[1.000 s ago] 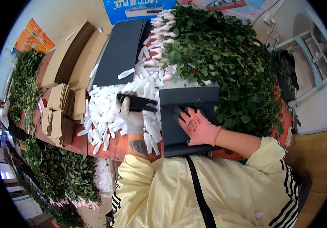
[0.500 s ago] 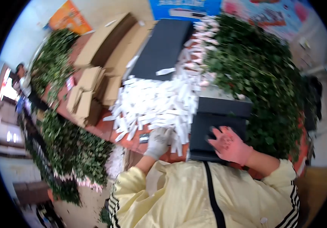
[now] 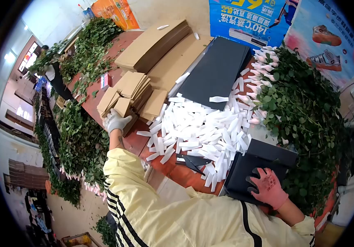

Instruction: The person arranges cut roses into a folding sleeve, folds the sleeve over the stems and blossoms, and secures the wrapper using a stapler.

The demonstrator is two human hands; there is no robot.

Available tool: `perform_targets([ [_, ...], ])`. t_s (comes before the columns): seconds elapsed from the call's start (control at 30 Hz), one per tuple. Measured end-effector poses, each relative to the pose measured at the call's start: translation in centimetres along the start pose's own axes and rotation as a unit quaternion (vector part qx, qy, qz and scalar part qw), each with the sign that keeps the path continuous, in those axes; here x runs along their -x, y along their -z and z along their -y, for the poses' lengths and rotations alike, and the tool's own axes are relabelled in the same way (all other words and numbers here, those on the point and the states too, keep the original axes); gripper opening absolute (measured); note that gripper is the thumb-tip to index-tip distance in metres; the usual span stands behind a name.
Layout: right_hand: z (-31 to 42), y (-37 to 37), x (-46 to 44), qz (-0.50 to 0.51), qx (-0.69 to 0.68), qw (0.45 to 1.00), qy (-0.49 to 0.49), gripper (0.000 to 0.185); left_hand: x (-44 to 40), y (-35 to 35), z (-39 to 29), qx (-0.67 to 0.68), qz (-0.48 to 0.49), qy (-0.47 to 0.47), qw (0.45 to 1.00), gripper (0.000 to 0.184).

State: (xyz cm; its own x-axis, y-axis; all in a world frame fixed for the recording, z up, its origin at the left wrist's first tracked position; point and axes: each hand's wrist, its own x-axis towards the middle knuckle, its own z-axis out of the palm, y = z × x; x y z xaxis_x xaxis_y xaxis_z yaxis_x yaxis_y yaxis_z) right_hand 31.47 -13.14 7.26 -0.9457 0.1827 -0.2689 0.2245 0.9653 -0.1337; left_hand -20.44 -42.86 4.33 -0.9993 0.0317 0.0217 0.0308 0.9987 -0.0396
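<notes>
My left hand (image 3: 117,122), in a whitish glove, is at the near end of a stack of small folded cardboard pieces (image 3: 132,85). Its fingers close on the edge of one piece and are partly hidden against it. My right hand (image 3: 270,188), in a pink glove with dark fingertips, lies with fingers apart on a black panel (image 3: 238,175) at the table's near edge. Between the hands spreads a heap of white mesh sleeves (image 3: 201,127). A flat black object (image 3: 193,161) of unclear kind lies at the heap's near side.
Long cardboard sheets (image 3: 154,45) and a dark board stack (image 3: 216,70) lie behind the heap. Leafy stems with pale pink sleeved buds (image 3: 304,107) pile up at the right. More greenery (image 3: 82,136) stands at the left. A person (image 3: 55,76) is in the far left background.
My left hand has left the near edge of the white sleeves and moved left to the cardboard pieces. My right hand stays on the black panel. The view has shifted.
</notes>
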Motion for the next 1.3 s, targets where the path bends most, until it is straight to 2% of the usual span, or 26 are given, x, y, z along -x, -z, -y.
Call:
perform_targets([
  [0.07, 0.2, 0.4, -0.3, -0.004, 0.001, 1.000, -0.008, 0.051, -0.4, -0.1, 0.3, -0.003, 0.018, -0.005, 1.000, 0.101],
  [0.23, 0.6, 1.5, -1.1, 0.047, -0.047, 0.997, -0.038, 0.051, -0.2, 0.1, 1.6, 0.064, -0.039, 0.006, 0.997, 0.103],
  [0.3, 0.1, 0.2, -0.5, -0.011, -0.019, 1.000, -0.016, 0.051, 0.9, 1.4, 1.2, 0.064, -0.130, -0.029, 0.989, 0.101],
  [0.37, -0.3, -0.4, -0.2, -0.026, -0.011, 0.999, -0.016, 0.052, 1.4, 3.1, 0.8, 0.015, -0.135, -0.064, 0.989, 0.098],
  [0.5, -0.8, -1.6, 0.4, -0.073, 0.041, 0.996, 0.005, 0.055, 1.8, 3.3, 1.2, 0.027, -0.152, -0.070, 0.986, 0.086],
  [0.53, -0.8, -2.0, 0.5, -0.071, 0.040, 0.997, -0.015, 0.055, 2.0, 3.6, 1.2, 0.182, -0.230, -0.141, 0.946, 0.079],
  [0.57, -0.8, -2.0, 0.4, -0.096, 0.027, 0.995, -0.019, 0.056, 2.6, 3.2, -0.1, 0.342, -0.286, -0.213, 0.869, 0.073],
  [0.6, -0.8, -1.5, 0.9, -0.115, 0.015, 0.993, -0.036, 0.057, 5.8, 4.3, -3.1, 0.490, -0.179, -0.254, 0.815, 0.070],
  [0.63, 0.2, 0.7, 0.8, -0.157, -0.052, 0.984, -0.061, 0.057, 10.5, 5.9, -5.5, 0.616, -0.056, -0.275, 0.736, 0.068],
  [0.67, 0.9, 2.5, 1.0, -0.250, -0.136, 0.957, -0.045, 0.058, 15.1, 6.3, -7.4, 0.658, 0.120, -0.334, 0.664, 0.070],
  [0.7, 1.3, 3.6, 1.2, -0.289, -0.225, 0.930, -0.038, 0.065, 19.7, 6.1, -8.7, 0.701, 0.314, -0.318, 0.556, 0.073],
  [0.73, 0.0, 2.7, 0.5, -0.202, -0.403, 0.893, -0.007, 0.064, 24.3, 6.1, -9.8, 0.698, 0.488, -0.253, 0.459, 0.076],
  [0.77, 0.0, 3.3, 0.5, -0.201, -0.401, 0.894, -0.014, 0.064, 28.5, 7.3, -11.7, 0.657, 0.545, -0.289, 0.433, 0.075],
  [0.8, 0.6, 3.9, 0.6, -0.115, -0.579, 0.803, -0.088, 0.062, 31.7, 6.8, -12.5, 0.645, 0.600, -0.259, 0.397, 0.071],
  [0.83, 1.0, 4.0, 0.9, -0.025, -0.727, 0.668, -0.155, 0.059, 33.5, 6.0, -12.6, 0.629, 0.652, -0.227, 0.359, 0.067],
  [0.87, 1.0, 2.4, 1.4, -0.109, -0.721, 0.669, -0.144, 0.044, 33.8, 5.8, -12.9, 0.625, 0.656, -0.226, 0.359, 0.067],
  [0.9, 0.0, 2.4, 2.1, -0.111, -0.723, 0.666, -0.148, 0.044, 33.9, 5.6, -13.3, 0.550, 0.603, -0.337, 0.470, 0.061],
  [0.93, -1.7, 2.7, 2.8, -0.066, -0.748, 0.642, -0.158, 0.036, 34.1, 5.3, -13.5, 0.457, 0.533, -0.437, 0.563, 0.054],
  [0.97, -3.0, 3.2, 3.2, -0.018, -0.770, 0.616, -0.167, 0.029, 34.3, 5.0, -13.3, 0.454, 0.540, -0.434, 0.560, 0.054],
  [1.0, -3.5, 4.1, 2.9, 0.021, -0.696, 0.668, -0.262, 0.020, 34.5, 4.7, -13.1, 0.499, 0.475, -0.444, 0.573, 0.050],
  [1.03, -4.4, 3.1, 3.0, 0.028, -0.678, 0.676, -0.287, 0.023, 34.5, 4.4, -12.7, 0.538, 0.408, -0.452, 0.583, 0.046],
  [1.07, -4.5, 2.1, 3.0, 0.013, -0.696, 0.658, -0.288, 0.022, 34.0, 4.0, -12.3, 0.501, 0.377, -0.480, 0.613, 0.047],
  [1.1, -4.4, 1.2, 2.9, -0.003, -0.714, 0.639, -0.287, 0.020, 34.1, 4.2, -12.7, 0.497, 0.383, -0.482, 0.612, 0.047],
  [1.17, -4.8, -0.3, 1.9, 0.013, -0.700, 0.650, -0.296, 0.019, 34.3, 4.8, -13.5, 0.343, 0.191, -0.666, 0.634, 0.050],
  [1.23, -4.4, -0.6, 1.0, 0.030, -0.682, 0.666, -0.299, 0.018, 35.5, 3.9, -13.8, 0.307, 0.230, -0.671, 0.634, 0.054],
  [1.3, -3.6, -0.6, 0.4, 0.006, -0.545, 0.774, -0.324, 0.018, 36.1, 2.6, -14.1, 0.276, 0.186, -0.694, 0.638, 0.056],
])
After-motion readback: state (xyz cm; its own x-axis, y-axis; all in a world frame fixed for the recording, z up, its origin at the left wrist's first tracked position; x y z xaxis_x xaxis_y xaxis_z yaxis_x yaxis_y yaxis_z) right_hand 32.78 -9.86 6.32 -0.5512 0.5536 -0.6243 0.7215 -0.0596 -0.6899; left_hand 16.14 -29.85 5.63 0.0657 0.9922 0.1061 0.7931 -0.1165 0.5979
